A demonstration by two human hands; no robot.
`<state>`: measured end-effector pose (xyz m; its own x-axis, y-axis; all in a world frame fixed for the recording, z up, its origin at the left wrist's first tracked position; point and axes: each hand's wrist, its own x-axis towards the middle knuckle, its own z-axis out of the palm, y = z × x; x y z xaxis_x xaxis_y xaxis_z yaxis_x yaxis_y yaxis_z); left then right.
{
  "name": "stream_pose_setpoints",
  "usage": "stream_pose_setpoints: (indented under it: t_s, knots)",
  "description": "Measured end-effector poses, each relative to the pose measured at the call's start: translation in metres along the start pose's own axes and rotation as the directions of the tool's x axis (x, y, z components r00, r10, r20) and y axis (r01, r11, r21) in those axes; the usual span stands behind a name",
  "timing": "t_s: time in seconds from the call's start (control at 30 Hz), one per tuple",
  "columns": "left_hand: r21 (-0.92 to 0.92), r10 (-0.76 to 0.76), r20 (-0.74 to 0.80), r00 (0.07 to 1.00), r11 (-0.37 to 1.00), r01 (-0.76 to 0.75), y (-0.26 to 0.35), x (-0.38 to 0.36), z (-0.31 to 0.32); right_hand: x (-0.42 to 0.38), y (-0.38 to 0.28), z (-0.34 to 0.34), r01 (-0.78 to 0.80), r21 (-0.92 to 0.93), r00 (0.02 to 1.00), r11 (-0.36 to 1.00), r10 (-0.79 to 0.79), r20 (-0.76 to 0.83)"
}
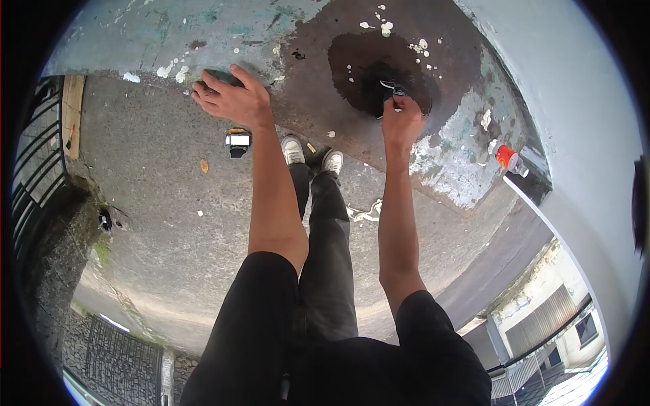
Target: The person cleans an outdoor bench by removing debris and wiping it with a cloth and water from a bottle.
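- Dark wet paint forms a round patch (376, 71) on the worn grey-green concrete ledge (203, 34), far right of centre.
- Our right hand (401, 122) is closed around a small metal-edged tool (393, 88), its tip pressed into that patch.
- Our left hand (230, 98) rests on the ledge to the left, fingers (210, 84) curled over a dark green pad (220, 76).
- A red-capped bottle (508, 159) lies at the ledge's right end, well apart from both hands.

The scene is seen from one head-worn fisheye camera, aimed steeply down along the body. The wall (223, 34) is met close at twelve o'clock, the ground (156, 223) far below; the frame is rimmed in black.
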<state>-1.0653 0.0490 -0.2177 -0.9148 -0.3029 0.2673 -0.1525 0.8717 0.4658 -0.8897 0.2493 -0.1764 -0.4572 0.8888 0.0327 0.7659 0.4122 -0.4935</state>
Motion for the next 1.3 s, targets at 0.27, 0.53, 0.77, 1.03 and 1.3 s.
stream_pose_setpoints:
  t_s: [0.27,0.53,0.77,1.03,1.3]
  knots:
    - [-0.103,-0.003,-0.006,1.0,0.995,0.003,0.0,-0.001,-0.005,0.001,0.016,-0.027,0.248,-0.017,0.964,0.969,-0.248,-0.1]
    - [-0.25,0.004,0.082,0.997,0.968,0.017,-0.135,-0.034,-0.112,0.015,-0.009,-0.052,0.383,0.101,0.919,0.918,-0.367,-0.146]
    - [0.28,-0.216,0.395,0.893,0.954,0.107,-0.475,-0.262,-0.37,0.033,-0.03,-0.051,0.632,-0.02,0.774,0.774,-0.633,-0.005]
    - [0.522,-0.997,-0.045,0.07,0.036,0.852,-0.407,-0.489,-0.635,-0.044,-0.044,-0.081,0.692,0.1,0.658,0.715,-0.681,0.321]
    - [0.469,-0.802,0.493,-0.337,-0.081,0.879,-0.383,-0.549,-0.558,-0.126,-0.082,-0.066,0.944,-0.031,0.204,0.33,-0.505,0.839]
